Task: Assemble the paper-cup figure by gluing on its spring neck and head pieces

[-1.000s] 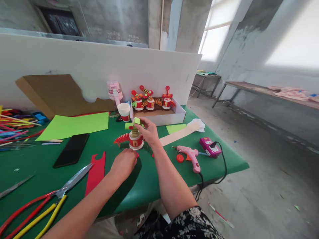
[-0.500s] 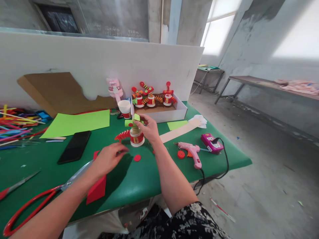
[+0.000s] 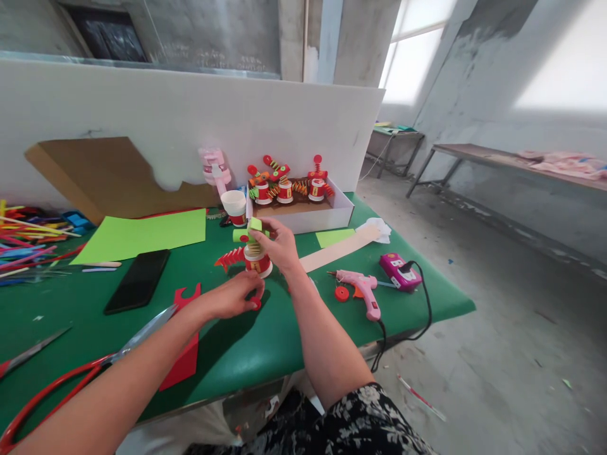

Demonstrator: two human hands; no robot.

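A paper-cup figure (image 3: 258, 262) stands on the green table, with a folded red paper arm stretching left and green paper rolls on top. My right hand (image 3: 279, 243) pinches the small green roll at its top, fingers closed. In front of the cup, my left hand (image 3: 237, 296) has its fingertips closed on a red paper disc (image 3: 257, 304) at the tabletop; part of the disc is hidden by the fingers. Below my left forearm lie a cut red paper sheet (image 3: 183, 366) and large scissors (image 3: 142, 332) with red handles.
A pink glue gun (image 3: 358, 284) and a purple power socket (image 3: 398, 272) with a black cord lie right. Behind stand a white cup (image 3: 234, 205) and a white box (image 3: 308, 220) holding several similar figures. A phone (image 3: 137, 281) and green paper (image 3: 147, 237) lie left.
My left hand has moved right and reached the red disc, closing its fingers on it. My right hand stays on the figure's green roll. The view has shifted slightly.
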